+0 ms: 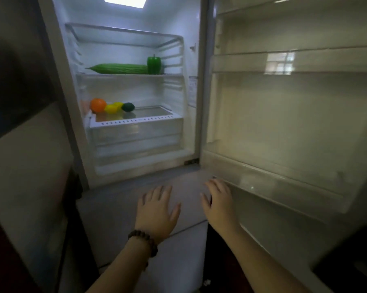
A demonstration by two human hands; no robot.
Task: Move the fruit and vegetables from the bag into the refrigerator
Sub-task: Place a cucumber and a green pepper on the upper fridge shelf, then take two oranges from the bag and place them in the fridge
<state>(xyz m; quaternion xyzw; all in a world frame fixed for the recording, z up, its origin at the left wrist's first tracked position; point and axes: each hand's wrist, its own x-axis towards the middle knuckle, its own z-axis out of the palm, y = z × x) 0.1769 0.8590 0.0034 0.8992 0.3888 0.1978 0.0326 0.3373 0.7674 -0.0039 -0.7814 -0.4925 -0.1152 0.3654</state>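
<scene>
My left hand (157, 210) and right hand (219, 199) hover low in the centre of the frame, each grip spread apart and holding nothing. Above them the refrigerator (123, 39) stands open. On its middle shelf (127, 74) lie a long cucumber (119, 68) touching an upright green pepper (154, 64). Lower, on the crisper lid (153, 115), sit an orange (98, 105), two lemons (113, 108) and a lime (128, 107), clustered left. The door bins (284, 60) at right look bare. No bag is in view, so I judge the loading mostly or wholly done.

You see a clear glossy plastic door bin (263, 182), a glass-like shelf (127, 74) (smooth), and a dark beaded bracelet (145, 240).
</scene>
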